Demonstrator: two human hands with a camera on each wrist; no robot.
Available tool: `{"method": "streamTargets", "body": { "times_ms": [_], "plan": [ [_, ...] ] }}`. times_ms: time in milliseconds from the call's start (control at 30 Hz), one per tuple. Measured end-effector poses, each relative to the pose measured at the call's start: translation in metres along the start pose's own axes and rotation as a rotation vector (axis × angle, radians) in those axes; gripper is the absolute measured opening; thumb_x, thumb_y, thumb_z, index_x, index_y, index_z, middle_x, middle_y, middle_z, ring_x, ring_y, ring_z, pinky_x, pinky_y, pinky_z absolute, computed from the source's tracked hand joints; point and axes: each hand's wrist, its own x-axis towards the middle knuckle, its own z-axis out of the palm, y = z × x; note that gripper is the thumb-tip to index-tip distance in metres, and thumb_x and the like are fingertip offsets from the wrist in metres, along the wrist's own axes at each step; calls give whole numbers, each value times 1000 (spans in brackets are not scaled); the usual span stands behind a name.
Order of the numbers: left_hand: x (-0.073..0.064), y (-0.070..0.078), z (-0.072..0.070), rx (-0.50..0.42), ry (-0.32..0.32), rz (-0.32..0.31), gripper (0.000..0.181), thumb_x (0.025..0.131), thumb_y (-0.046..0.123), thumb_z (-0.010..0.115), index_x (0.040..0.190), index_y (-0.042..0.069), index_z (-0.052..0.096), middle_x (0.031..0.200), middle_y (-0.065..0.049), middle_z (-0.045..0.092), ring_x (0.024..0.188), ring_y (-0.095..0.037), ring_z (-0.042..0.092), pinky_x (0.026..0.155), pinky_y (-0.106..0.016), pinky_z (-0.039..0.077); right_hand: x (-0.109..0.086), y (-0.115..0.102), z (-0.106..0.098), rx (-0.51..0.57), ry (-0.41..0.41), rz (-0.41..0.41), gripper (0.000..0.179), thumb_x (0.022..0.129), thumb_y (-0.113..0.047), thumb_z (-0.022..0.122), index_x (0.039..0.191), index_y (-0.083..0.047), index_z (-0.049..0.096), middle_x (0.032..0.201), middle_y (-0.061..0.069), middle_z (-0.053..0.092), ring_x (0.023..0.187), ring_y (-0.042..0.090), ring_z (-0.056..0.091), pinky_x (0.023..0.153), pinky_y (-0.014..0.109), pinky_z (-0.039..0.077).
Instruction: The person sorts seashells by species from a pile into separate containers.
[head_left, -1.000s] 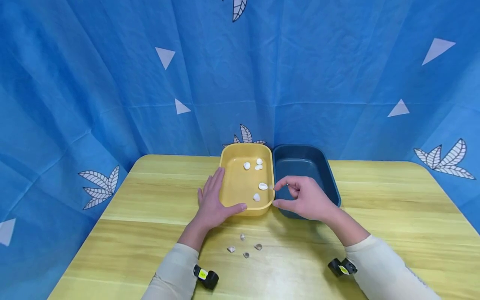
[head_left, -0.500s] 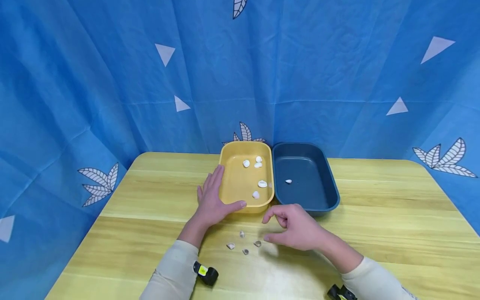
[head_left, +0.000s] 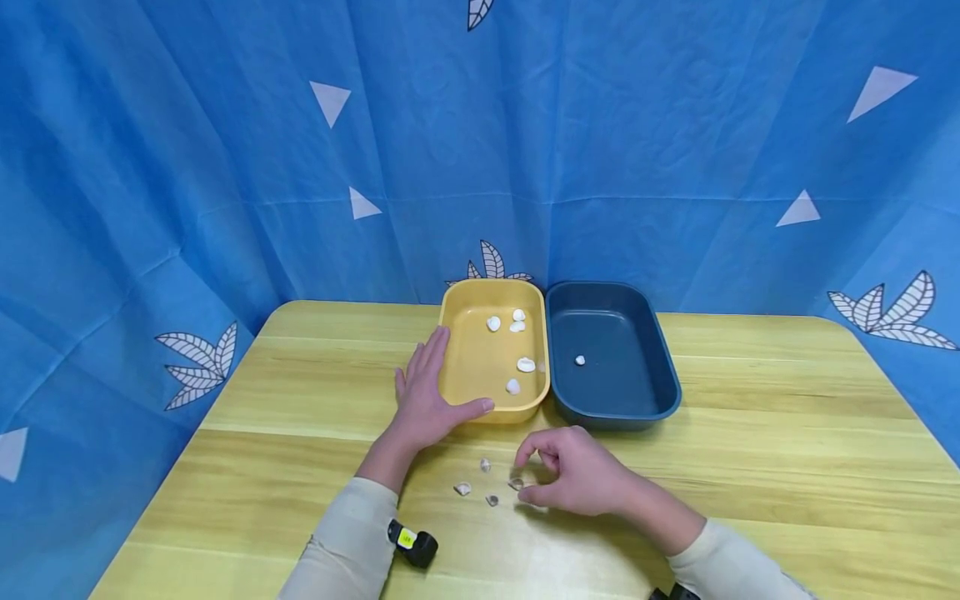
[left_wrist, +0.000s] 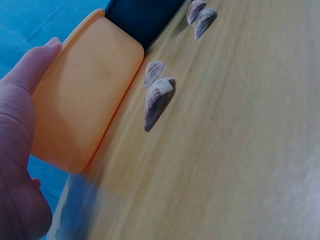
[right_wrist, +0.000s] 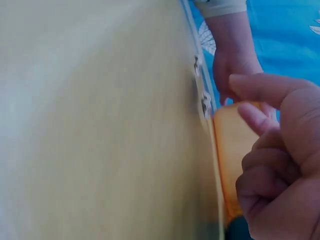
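My left hand (head_left: 427, 408) rests on the yellow tray (head_left: 467, 404), straight fingers along its left side and thumb on the near rim. Several pale shells lie inside, among them a larger white shell (head_left: 526, 365). Beside it, the dark blue tray (head_left: 622, 415) holds one small white shell (head_left: 580, 360). My right hand (head_left: 573, 471) is low over the table, thumb and index finger apart on either side of a small brown-grey seashell (head_left: 516, 483). In the right wrist view its other fingers (right_wrist: 267, 182) are curled, and nothing shows between thumb and index finger.
More ribbed shells lie on the wooden table (head_left: 787, 433) before the yellow tray: one at the back (head_left: 485, 465), a left shell (head_left: 462, 488) and a front shell (head_left: 492, 501). A blue patterned curtain (head_left: 637, 150) hangs behind the table.
My right hand has moved from the near left part of the blue tray down to the table shells. A small white shell now shows in the blue tray. My left hand stays put.
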Motion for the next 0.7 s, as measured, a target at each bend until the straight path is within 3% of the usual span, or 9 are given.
{"method": "streamTargets", "body": {
  "times_ms": [233,467,700],
  "plan": [
    [-1,0,-1,1,-7,-1,123,70,72,75,162,31,4,167,8,6,150,-33,5,111,-67,-4,1,3,8,-33,-17,21,23,76,-20,87,92,-23,72,54,-14,38,51,1,36,52,22,37],
    [-1,1,-1,-1,-9,2,122,71,69,77,162,30,5,167,8,6,150,-33,6,111,-67,-4,3,6,12,-101,-19,58,19,77,-21,86,89,-25,71,54,-14,42,53,2,41,55,25,42],
    [-1,1,-1,-16,-2,4,122,72,65,80,162,29,6,167,7,7,150,-33,6,111,-67,-5,6,7,11,-84,-28,73,14,80,-21,83,85,-24,70,53,-13,44,52,2,43,55,26,43]
  ]
}}
